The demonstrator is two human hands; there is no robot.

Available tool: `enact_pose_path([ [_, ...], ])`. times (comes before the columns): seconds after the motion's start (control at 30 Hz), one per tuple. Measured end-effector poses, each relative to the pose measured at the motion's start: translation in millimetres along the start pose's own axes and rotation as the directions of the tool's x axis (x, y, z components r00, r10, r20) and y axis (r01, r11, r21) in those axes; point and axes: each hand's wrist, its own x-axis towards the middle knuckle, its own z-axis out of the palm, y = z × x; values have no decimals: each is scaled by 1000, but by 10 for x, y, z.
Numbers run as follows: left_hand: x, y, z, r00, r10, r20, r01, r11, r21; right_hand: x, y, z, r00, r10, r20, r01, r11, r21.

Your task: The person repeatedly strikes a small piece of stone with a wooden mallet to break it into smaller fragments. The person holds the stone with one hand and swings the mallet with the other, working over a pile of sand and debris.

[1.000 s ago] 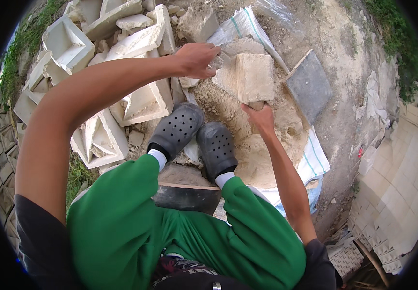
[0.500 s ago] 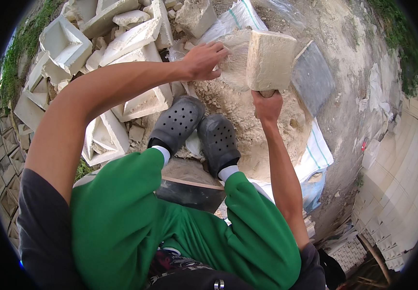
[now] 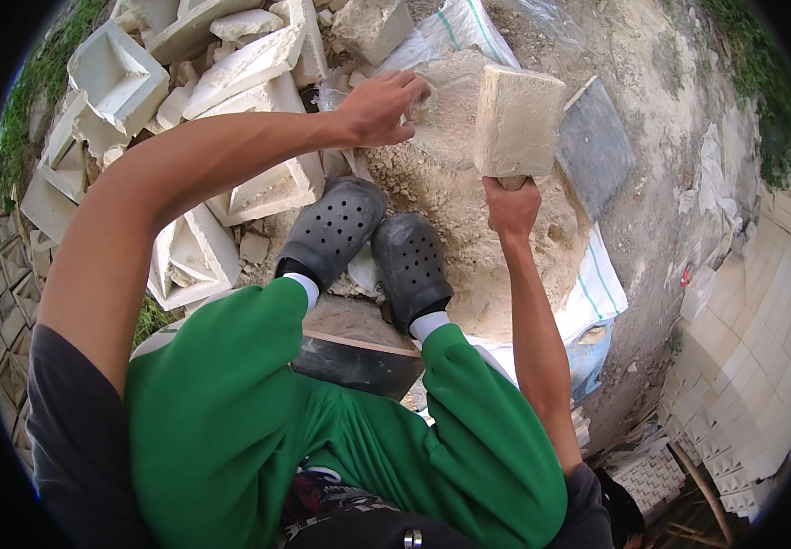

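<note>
12 = away from the person. Right hand (image 3: 512,209) is closed around a short handle (image 3: 511,183), mostly hidden in the fist. Pale block (image 3: 520,119) sits at the handle's 12 o'clock end, just past the knuckles, broad face toward the camera. Can't tell if it touches the powder mound (image 3: 478,274). Left hand (image 3: 384,108) is at the block's 9 o'clock, apart from it, fingers bent; can't tell if it grips anything. Grey slab (image 3: 597,135): between 1 and 2 o'clock of the right fist, just beside the block. White sack (image 3: 601,279), green stripes: 4 o'clock of that fist. Broken castings (image 3: 253,73): 9 to 10 o'clock of the left hand. Writing: print on the dark shirt (image 3: 331,503), 6 o'clock, too unclear to read.
</note>
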Motion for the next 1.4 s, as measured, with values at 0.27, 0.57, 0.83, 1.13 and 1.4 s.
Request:
enact_pose_path([
  [0.27, 24, -9, -24, 999, 31, 41, -30, 999, -38, 78, 46, -45, 922, 301, 244, -248, 942, -226],
  [0.57, 70, 1, 17, 999, 48, 21, -47, 998, -34, 84, 391, 130, 1000, 26, 9, -23, 979, -201],
  [0.83, 39, -20, 12, 999, 39, 17, -39, 999, -30, 56, -6, -85, 946, 278, 166, -264, 959, -99],
  [1.13, 32, -27, 4, 1000, 10, -1, -10, 998, -65, 8, -77, 188, 955, 221, 196, -159, 945, -286],
  [1.4, -35, 13, -19, 995, -91, -46, 81, 980, -184, -58, -368, -56, 991, 90, 98, -86, 995, -47],
])
